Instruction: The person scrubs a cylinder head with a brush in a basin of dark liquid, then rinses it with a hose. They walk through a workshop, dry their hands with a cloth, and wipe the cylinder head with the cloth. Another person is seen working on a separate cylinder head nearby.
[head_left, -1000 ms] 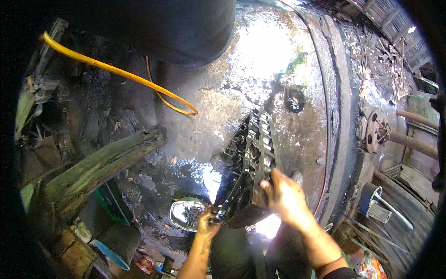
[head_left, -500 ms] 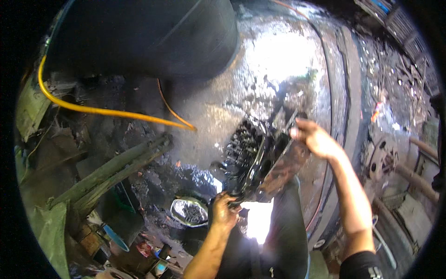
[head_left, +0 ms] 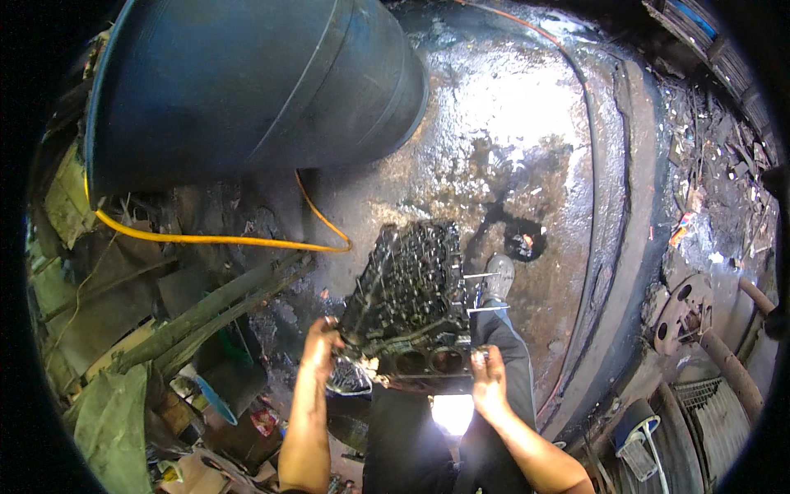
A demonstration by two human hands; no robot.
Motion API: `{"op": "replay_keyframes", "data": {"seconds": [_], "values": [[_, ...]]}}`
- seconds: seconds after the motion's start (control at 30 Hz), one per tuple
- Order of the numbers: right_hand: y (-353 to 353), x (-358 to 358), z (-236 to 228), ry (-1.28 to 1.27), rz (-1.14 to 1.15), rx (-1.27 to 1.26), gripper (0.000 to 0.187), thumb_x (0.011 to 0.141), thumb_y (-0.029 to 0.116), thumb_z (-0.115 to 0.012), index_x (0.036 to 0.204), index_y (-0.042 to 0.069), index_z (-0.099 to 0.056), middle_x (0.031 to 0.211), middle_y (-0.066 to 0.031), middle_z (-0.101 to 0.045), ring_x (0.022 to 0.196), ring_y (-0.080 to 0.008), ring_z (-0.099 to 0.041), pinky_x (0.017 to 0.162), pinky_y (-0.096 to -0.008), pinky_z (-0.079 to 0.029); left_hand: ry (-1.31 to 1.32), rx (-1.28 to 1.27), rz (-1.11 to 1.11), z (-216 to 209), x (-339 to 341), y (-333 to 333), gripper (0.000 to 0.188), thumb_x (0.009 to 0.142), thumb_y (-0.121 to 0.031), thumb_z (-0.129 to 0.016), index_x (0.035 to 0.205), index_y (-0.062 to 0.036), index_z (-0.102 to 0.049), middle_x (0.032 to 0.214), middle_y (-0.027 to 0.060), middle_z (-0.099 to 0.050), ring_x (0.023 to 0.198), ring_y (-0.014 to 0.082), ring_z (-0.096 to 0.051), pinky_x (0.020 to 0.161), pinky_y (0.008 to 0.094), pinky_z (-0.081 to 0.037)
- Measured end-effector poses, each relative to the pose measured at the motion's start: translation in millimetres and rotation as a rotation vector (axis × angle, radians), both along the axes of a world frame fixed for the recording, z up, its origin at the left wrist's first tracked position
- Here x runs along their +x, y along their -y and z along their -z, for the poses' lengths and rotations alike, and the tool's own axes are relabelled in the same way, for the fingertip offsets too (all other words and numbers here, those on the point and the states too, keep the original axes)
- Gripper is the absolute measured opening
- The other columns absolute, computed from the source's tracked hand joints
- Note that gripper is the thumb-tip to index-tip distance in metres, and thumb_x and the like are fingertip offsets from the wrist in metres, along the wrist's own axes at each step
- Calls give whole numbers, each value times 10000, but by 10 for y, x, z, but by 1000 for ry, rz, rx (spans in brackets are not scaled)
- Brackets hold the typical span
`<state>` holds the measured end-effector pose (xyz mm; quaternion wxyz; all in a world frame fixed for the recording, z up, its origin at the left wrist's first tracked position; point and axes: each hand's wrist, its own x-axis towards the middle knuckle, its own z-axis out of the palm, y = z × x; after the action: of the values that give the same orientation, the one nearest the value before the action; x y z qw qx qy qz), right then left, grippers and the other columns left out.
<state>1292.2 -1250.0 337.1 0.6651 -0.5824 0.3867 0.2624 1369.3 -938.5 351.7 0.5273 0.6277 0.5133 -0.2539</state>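
Note:
A black, oil-wet engine block [head_left: 407,288] stands in front of me, its upper side crowded with small raised parts. On its near side two round bores [head_left: 411,361] show. My left hand [head_left: 321,342] grips its near left corner with bent fingers. At the near right corner my right hand [head_left: 488,375] holds the edge, thumb and fingers closed on it. Two thin metal rods [head_left: 487,309] stick out from its right side, over my leg. A light tray [head_left: 350,379] lies just beside my left hand, partly hidden by the block.
A large dark blue barrel [head_left: 263,90] fills the upper left. A yellow hose [head_left: 222,240] loops across the floor below it. My shoe [head_left: 499,278] rests on the wet, oily floor [head_left: 461,181]. Beams [head_left: 218,305] lie left; a rusty round flange [head_left: 685,314] and pipes are at right.
The engine block has turned from a tilted, edge-on pose so its bumpy upper side shows. My right hand has come down and nearer; my left hand has shifted left. The view has tilted too.

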Motion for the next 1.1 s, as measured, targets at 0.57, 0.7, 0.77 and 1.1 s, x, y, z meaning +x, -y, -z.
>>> {"op": "replay_keyframes", "data": {"seconds": [0.57, 0.7, 0.77, 1.1], "values": [[-870, 1595, -83, 101, -226, -327, 330, 960, 233, -480, 1017, -84, -552, 925, -256, -616, 874, -340, -592, 790, -392, -446, 9, -162, -7, 216, 1031, -983, 142, 721, -56, -554, 862, -58, -567, 682, 31, -547, 496, 125, -499, 347, 253, -328], [-858, 1696, -26, 75, -294, -396, 328, 955, 231, -485, 1030, -81, -553, 921, -290, -607, 906, -414, -588, 804, -418, -441, -43, -179, -23, 231, 1070, -966, 95, 714, -70, -549, 808, -71, -555, 681, 38, -543, 488, 136, -479, 364, 269, -330], [-860, 1735, -10, 189, -274, -432, 255, 959, 209, -498, 934, -41, -543, 818, -153, -573, 792, -223, -525, 722, -332, -428, -49, -162, -25, 242, 1093, -958, 61, 711, -87, -549, 770, -75, -553, 672, 38, -539, 489, 142, -478, 375, 281, -330], [-841, 2013, -131, 173, -257, -342, 250, 949, 211, -528, 1026, -24, -565, 838, -153, -597, 774, -207, -540, 758, -306, -439, -33, -219, -25, 294, 1237, -1036, 73, 696, -150, -579, 750, -101, -568, 680, 46, -566, 503, 177, -523, 378, 309, -363]]}}
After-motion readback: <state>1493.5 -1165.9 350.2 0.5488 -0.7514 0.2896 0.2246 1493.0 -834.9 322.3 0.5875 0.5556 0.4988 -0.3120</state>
